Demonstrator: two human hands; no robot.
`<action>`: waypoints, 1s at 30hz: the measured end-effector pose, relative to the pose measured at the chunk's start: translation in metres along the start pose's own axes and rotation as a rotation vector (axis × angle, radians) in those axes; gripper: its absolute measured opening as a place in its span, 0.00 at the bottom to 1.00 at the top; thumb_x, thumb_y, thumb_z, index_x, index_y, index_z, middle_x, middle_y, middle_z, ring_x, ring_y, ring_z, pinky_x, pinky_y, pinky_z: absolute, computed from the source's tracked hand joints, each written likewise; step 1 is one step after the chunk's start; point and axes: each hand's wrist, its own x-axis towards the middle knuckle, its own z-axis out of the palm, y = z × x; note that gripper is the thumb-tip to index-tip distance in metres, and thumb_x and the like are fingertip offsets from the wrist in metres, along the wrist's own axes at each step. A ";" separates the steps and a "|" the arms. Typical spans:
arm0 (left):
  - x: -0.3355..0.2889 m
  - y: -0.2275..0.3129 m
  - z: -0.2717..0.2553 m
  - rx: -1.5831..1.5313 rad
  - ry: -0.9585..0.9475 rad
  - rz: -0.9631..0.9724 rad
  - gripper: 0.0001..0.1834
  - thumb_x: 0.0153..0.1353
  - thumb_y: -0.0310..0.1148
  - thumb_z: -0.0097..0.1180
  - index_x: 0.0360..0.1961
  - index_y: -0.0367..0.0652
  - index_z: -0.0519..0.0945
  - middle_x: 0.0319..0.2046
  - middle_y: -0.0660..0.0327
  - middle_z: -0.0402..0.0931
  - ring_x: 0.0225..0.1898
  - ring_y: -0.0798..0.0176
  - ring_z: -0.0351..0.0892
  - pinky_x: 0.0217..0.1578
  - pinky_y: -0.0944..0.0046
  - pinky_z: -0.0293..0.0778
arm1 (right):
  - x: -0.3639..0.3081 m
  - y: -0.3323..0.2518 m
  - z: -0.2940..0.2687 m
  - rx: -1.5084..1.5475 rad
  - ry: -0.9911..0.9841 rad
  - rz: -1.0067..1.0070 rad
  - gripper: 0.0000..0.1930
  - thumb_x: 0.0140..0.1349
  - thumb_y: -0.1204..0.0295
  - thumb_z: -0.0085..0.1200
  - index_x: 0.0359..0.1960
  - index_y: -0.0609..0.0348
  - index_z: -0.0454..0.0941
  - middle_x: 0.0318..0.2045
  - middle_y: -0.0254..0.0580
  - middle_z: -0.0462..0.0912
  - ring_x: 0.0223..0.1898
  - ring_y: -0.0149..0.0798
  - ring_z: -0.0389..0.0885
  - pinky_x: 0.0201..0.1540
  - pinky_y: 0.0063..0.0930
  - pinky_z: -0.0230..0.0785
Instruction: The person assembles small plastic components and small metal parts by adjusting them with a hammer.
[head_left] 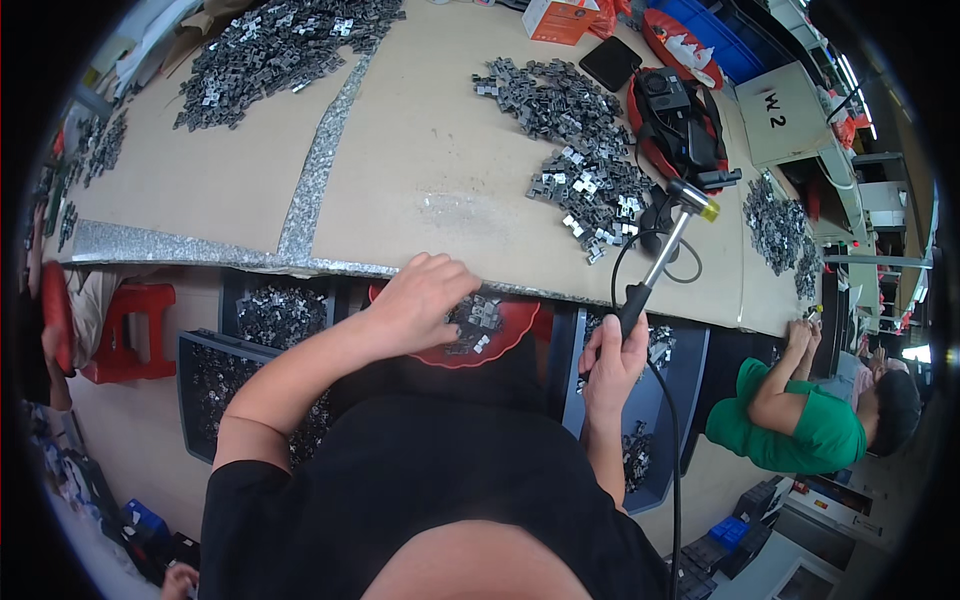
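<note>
Hammer [658,255] clamped in right fingers [611,342], left fingers [447,275] bent near table edge [350,266], cannot tell if gripping

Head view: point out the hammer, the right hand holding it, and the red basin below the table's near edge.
Hammer [661,256]: head view, on the metal shaft.
Right hand [612,370]: head view, on the hand's middle.
Red basin [517,322]: head view, on bare wall.
</note>
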 end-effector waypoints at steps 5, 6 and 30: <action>0.071 -0.038 -0.016 -0.090 0.377 -0.072 0.15 0.44 0.28 0.56 0.37 0.37 0.74 0.34 0.51 0.71 0.40 0.48 0.69 0.42 0.56 0.67 | 0.043 0.013 0.003 0.018 0.109 -0.193 0.04 0.61 0.75 0.45 0.34 0.62 0.65 0.17 0.32 0.68 0.14 0.25 0.66 0.18 0.19 0.65; 0.091 -0.050 -0.021 -0.056 0.453 -0.089 0.15 0.44 0.28 0.55 0.37 0.38 0.74 0.35 0.52 0.71 0.42 0.48 0.69 0.43 0.57 0.67 | 0.051 0.014 0.005 0.017 0.165 -0.226 0.05 0.61 0.75 0.45 0.36 0.63 0.67 0.23 0.35 0.72 0.23 0.27 0.72 0.31 0.23 0.69; 0.304 -0.092 0.003 0.342 -0.166 0.006 0.25 0.47 0.59 0.48 0.47 0.68 0.75 0.47 0.66 0.73 0.51 0.54 0.67 0.47 0.33 0.54 | 0.158 0.021 0.046 -0.220 0.159 -0.134 0.18 0.57 0.71 0.50 0.48 0.65 0.69 0.42 0.39 0.72 0.42 0.33 0.68 0.47 0.25 0.59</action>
